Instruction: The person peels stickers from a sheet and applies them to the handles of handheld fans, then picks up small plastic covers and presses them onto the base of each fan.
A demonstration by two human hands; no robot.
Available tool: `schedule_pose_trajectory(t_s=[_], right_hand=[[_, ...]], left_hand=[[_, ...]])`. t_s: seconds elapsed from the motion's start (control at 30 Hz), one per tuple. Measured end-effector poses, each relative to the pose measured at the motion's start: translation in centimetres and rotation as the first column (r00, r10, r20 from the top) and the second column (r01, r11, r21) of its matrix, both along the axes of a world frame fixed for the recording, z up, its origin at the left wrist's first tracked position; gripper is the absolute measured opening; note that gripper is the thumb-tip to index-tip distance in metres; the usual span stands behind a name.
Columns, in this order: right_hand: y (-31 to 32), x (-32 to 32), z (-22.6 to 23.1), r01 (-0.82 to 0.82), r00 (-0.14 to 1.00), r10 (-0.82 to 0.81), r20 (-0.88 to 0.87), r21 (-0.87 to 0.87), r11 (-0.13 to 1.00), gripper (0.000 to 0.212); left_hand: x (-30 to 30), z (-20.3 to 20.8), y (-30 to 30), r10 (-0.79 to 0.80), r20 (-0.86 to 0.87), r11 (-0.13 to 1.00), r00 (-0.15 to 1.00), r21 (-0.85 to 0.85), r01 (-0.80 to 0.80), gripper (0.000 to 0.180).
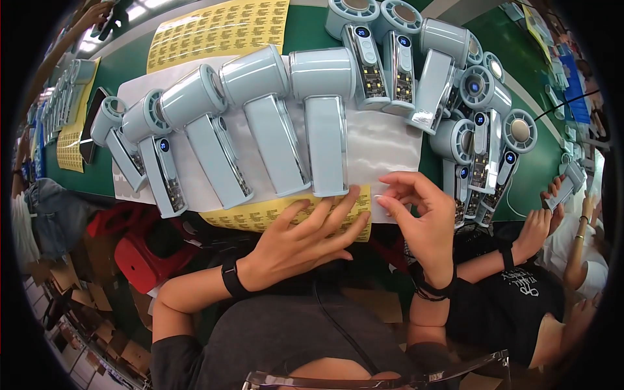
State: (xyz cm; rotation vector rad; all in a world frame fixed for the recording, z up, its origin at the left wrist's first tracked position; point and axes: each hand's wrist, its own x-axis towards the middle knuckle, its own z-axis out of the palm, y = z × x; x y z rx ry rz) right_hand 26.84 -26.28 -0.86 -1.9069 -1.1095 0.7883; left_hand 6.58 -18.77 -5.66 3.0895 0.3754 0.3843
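Observation:
My left hand (304,242) lies with fingers spread over a yellow sheet of small printed labels (250,213) at the near table edge. Its fingertips reach the foot of a pale blue handheld fan (327,143), which lies on its side. My right hand (426,218) hovers just right of the sheet, thumb and fingers curled together in a pinch; anything between the tips is too small to make out. Further fans, including a neighbouring one (270,140) and one at the left end (120,146), make a row on a white sheet (383,146).
Several more fans (481,143) with lit displays are clustered at the right. Another yellow label sheet (218,32) lies behind the row. A red stool (140,260) stands below the table at left. At far right, a co-worker's hands (539,224) hold a fan (567,185).

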Motion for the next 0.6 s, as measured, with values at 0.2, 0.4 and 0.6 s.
schedule_pose_trajectory(t_s=[0.2, 0.4, 0.6], right_hand=[[1.1, -0.9, 0.3, 0.075, 0.997, -0.075, 0.003, -0.067, 0.995, 0.017], [1.8, -1.8, 1.1, 0.006, 0.976, 0.020, 0.215, -0.120, 0.993, 0.014], [1.1, -2.8, 0.4, -0.046, 0.845, 0.043, 0.533, -0.007, 0.999, 0.011]], left_hand=[[0.3, -0.5, 0.4, 0.001, 0.029, 0.999, 1.000, 0.037, -0.002, 0.057], [0.0, -0.5, 0.4, -0.014, 0.054, 1.000, 0.998, 0.016, 0.013, 0.054], [-0.1, -0.6, 0.9, -0.019, 0.064, 0.998, 0.998, 0.063, 0.015, 0.054]])
